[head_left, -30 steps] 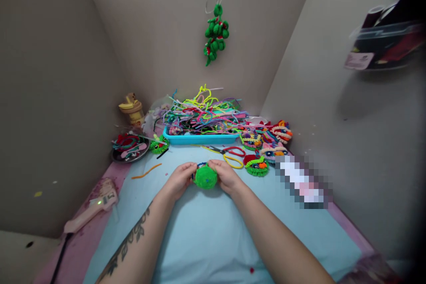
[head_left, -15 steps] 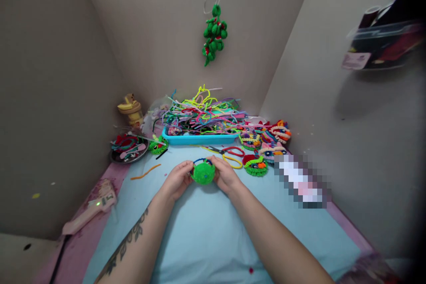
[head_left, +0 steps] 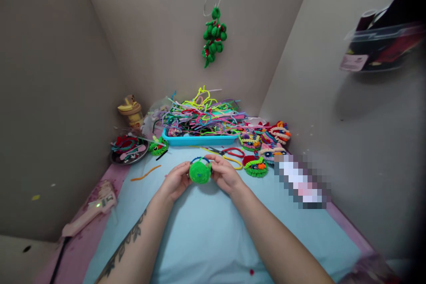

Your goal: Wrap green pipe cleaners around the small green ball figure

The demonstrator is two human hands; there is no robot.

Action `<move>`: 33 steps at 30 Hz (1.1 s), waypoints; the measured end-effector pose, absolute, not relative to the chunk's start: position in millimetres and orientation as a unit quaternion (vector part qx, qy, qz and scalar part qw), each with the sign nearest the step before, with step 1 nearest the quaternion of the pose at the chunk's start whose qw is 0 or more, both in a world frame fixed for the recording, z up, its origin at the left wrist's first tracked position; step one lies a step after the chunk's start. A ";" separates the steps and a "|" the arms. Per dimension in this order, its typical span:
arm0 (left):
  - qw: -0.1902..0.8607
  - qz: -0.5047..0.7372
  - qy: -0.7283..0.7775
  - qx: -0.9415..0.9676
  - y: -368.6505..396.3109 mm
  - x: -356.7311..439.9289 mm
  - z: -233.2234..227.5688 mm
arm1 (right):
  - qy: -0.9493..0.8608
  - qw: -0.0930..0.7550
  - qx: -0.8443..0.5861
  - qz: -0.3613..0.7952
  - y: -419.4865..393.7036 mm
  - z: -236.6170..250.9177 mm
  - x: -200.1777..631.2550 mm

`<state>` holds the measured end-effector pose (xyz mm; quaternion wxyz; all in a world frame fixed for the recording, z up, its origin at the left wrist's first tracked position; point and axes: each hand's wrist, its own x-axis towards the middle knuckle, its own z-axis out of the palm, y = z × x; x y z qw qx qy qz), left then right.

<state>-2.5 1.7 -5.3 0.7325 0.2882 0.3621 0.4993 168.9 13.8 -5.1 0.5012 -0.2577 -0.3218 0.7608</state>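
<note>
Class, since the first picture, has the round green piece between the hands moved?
Yes: against the blue tray, the green piece has shifted slightly left and nearer to it.

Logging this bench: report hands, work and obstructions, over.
Left hand grips green disc. Right hand at its edge. Scissors lie just beyond right hand.

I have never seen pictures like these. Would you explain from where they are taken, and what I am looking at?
There is no machine: a person works with two bare hands. One camera, worn on the head, takes every picture, looking forward and down. The left hand and right hand hold a round green piece between them. On the blue cloth lie scissors and an orange strip. Farther back, a blue tray carries colourful strips.
</note>
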 end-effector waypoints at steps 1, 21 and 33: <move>0.727 0.496 0.368 0.302 1.4 -2.7 -4.1 | -0.336 0.501 -0.253 0.757 13.2 -3.8 169.6; 0.696 0.542 0.342 0.324 -1.4 -2.0 4.0 | -0.408 0.514 -0.295 0.694 11.7 -2.2 167.2; 0.753 0.419 0.362 0.355 -8.5 0.7 5.9 | -0.417 0.483 -0.323 0.699 10.0 -2.8 169.3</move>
